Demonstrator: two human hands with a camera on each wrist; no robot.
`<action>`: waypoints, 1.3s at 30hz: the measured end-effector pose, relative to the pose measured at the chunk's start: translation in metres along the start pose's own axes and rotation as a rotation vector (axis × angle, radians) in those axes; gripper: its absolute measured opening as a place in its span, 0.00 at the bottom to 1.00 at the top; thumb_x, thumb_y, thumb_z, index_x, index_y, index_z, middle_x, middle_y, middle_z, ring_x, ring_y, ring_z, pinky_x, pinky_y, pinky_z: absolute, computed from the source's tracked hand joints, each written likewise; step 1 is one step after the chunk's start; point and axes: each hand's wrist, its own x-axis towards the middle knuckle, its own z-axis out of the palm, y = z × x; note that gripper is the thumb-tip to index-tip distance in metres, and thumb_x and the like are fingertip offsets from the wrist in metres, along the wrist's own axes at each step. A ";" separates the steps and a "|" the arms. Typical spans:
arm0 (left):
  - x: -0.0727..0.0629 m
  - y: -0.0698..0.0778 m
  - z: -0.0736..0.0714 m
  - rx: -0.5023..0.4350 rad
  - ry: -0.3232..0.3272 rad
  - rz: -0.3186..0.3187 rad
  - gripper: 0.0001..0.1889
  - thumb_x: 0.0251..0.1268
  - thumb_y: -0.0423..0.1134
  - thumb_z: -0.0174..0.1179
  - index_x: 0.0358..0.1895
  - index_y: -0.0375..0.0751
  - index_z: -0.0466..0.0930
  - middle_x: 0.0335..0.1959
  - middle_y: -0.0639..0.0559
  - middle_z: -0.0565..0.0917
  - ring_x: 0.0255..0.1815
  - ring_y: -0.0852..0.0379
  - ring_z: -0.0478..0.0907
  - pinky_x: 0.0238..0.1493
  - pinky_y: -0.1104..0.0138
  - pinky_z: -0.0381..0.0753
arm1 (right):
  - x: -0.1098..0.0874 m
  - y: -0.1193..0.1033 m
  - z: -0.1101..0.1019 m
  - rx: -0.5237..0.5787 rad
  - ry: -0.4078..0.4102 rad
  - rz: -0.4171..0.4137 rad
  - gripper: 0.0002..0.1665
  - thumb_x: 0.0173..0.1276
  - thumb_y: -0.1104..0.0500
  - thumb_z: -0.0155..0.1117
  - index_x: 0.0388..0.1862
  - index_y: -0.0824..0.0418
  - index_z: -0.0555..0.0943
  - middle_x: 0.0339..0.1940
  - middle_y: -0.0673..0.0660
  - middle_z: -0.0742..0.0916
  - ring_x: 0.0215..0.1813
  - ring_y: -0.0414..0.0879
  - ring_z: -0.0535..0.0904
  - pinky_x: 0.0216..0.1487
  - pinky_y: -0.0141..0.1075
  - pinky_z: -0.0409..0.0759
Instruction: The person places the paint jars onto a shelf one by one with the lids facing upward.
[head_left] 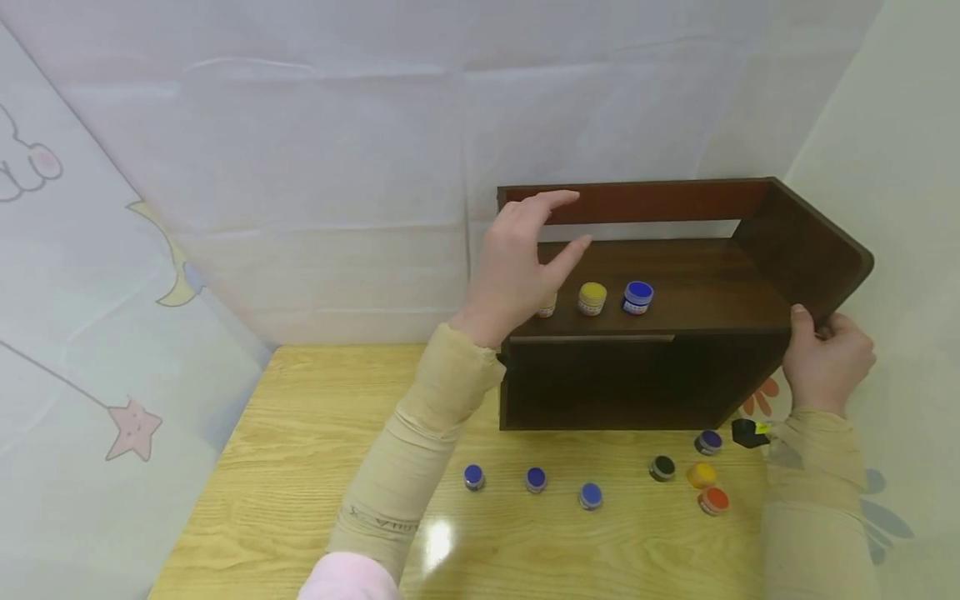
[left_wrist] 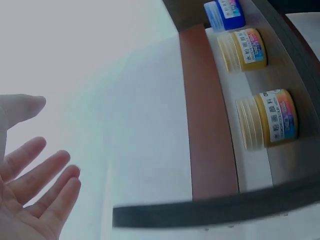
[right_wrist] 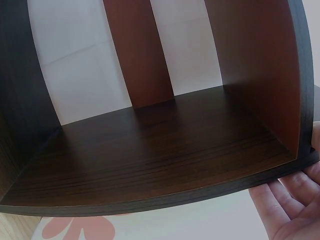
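Observation:
A dark brown wooden shelf (head_left: 705, 292) stands against the wall, with two yellow paint jars (head_left: 592, 300) and a blue paint jar (head_left: 637, 298) in a row on its upper board. My left hand (head_left: 517, 267) hovers at the shelf's left end, thumb and fingers spread, holding nothing. In the head view it partly covers the leftmost yellow jar (head_left: 547, 310); the left wrist view shows that jar (left_wrist: 272, 120) whole. My right hand (head_left: 828, 362) grips the shelf's right side panel at the front edge, thumb in front. Its fingers (right_wrist: 287, 197) show beneath the corner in the right wrist view.
On the wooden table (head_left: 322, 417) before the shelf sit several more jars, among them a blue one (head_left: 591, 497), a black one (head_left: 662, 468), an orange-yellow one (head_left: 702, 475) and a red one (head_left: 713, 501). Walls border the table at the back and both sides.

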 end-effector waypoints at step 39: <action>-0.107 -0.048 0.013 -0.116 -0.087 -0.548 0.32 0.61 0.48 0.71 0.66 0.39 0.73 0.63 0.48 0.78 0.52 0.44 0.79 0.52 0.60 0.79 | -0.001 -0.002 -0.002 0.003 -0.011 0.012 0.18 0.71 0.46 0.63 0.20 0.40 0.73 0.12 0.28 0.70 0.22 0.30 0.65 0.29 0.29 0.60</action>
